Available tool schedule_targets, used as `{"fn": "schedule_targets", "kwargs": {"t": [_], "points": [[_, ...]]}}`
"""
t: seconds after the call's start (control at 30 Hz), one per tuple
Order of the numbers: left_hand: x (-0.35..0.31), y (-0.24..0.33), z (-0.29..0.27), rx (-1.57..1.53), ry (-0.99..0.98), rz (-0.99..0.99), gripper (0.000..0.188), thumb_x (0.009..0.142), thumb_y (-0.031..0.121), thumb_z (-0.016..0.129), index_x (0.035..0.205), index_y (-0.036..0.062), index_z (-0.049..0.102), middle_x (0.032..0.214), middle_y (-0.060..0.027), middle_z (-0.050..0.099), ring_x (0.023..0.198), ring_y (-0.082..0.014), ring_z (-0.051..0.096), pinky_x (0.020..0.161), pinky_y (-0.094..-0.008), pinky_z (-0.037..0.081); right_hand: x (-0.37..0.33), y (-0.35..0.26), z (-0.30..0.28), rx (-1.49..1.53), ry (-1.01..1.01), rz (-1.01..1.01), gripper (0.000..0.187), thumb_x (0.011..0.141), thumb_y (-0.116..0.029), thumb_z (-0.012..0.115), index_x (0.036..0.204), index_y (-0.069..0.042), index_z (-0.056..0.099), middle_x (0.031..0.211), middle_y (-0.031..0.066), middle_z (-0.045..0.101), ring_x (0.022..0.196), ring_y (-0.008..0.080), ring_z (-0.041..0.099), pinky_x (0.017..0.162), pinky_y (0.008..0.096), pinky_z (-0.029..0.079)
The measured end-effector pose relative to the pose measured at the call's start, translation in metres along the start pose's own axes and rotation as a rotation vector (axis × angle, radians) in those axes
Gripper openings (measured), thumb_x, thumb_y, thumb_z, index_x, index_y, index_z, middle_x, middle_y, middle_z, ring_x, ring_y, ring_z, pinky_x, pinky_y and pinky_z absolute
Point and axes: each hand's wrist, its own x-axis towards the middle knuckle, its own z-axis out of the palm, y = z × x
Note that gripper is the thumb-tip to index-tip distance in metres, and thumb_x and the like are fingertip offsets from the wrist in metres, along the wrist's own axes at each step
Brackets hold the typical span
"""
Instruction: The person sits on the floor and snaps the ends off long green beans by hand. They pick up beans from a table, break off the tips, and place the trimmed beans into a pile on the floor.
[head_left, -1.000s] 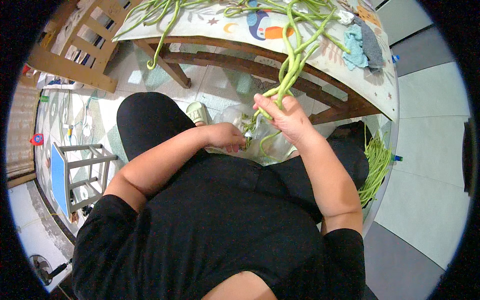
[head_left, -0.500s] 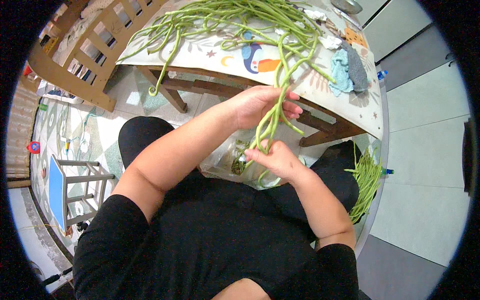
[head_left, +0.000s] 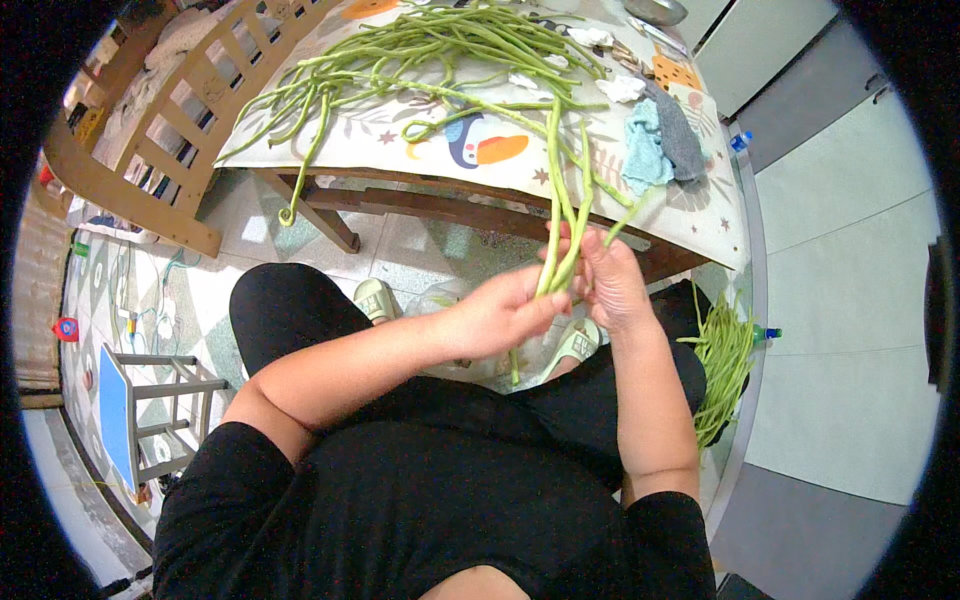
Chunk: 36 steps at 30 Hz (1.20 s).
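- Left hand (head_left: 515,312) grip closed on long beans (head_left: 555,200), by the table (head_left: 350,155) edge.
- Their long axis runs away from body, far ends toward table.
- Right hand (head_left: 615,285) grip pinches single bean (head_left: 622,226), slanting away-right.

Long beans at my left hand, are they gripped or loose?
Gripped. Your left hand curls around the long beans, which stick out beyond its fingers toward the table.

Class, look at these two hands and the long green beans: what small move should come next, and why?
Perhaps the right hand should bring the slanting bean alongside the bunch of long green beans: the left hand grips several together, while that one sticks out at an angle by the right hand.
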Motion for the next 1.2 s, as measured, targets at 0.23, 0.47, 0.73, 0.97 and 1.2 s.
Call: {"fn": "schedule_targets", "kwargs": {"t": [0.23,0.47,0.73,0.97,1.2], "points": [[-0.021,-0.042,-0.003,0.847,-0.193,-0.082,0.025,0.086,0.030,0.043,0.096,0.0071,0.044,0.073,-0.0185,0.055,0.069,-0.0361,0.055,0.062,-0.0431,0.044,0.008,-0.012,0.009,0.085,0.122,-0.087,0.028,0.082,-0.019,0.053,0.105,-0.005,0.048,0.063,0.0062,0.054,0.047,0.0140,0.053,0.043,0.0222,0.043],[-0.023,-0.053,-0.024,0.938,-0.324,-0.105,0.030,0.083,0.031,0.048,0.099,0.0048,0.048,0.091,-0.0172,0.054,0.084,-0.0354,0.053,0.072,-0.0421,0.042,0.005,-0.015,0.018,-0.058,0.099,-0.121,0.027,0.089,-0.026,0.039,0.089,0.000,0.047,0.052,0.0041,0.043,0.040,0.0138,0.042,0.039,0.0243,0.037],[-0.015,0.010,-0.044,0.175,0.255,0.201,0.024,0.085,0.021,0.051,0.097,-0.0001,0.050,0.083,-0.0028,0.054,0.077,-0.0097,0.049,0.070,-0.0250,0.043,-0.021,-0.020,0.029,-0.433,-0.165,0.006,0.027,0.086,-0.024,0.047,0.077,0.000,0.054,0.047,0.0012,0.046,0.038,0.0096,0.043,0.038,0.0226,0.036],[-0.022,0.030,-0.044,0.622,0.249,0.179,0.029,0.081,0.028,0.054,0.071,0.0008,0.050,0.056,-0.0064,0.047,0.052,-0.0147,0.045,0.050,-0.0297,0.038,-0.035,-0.027,0.031,-0.665,-0.232,0.128,0.019,0.080,-0.021,0.057,0.073,-0.003,0.059,0.047,-0.0015,0.045,0.039,0.0074,0.043,0.037,0.0220,0.034],[-0.030,0.023,-0.039,-0.356,-0.003,-0.071,0.031,0.086,0.029,0.047,0.062,0.0094,0.043,0.051,0.0056,0.031,0.046,-0.0057,0.027,0.043,-0.0203,0.021,-0.037,-0.029,0.030,-0.631,-0.353,0.160,0.018,0.079,-0.019,0.059,0.073,-0.002,0.058,0.049,-0.0005,0.047,0.041,0.0067,0.044,0.038,0.0213,0.034]]}}
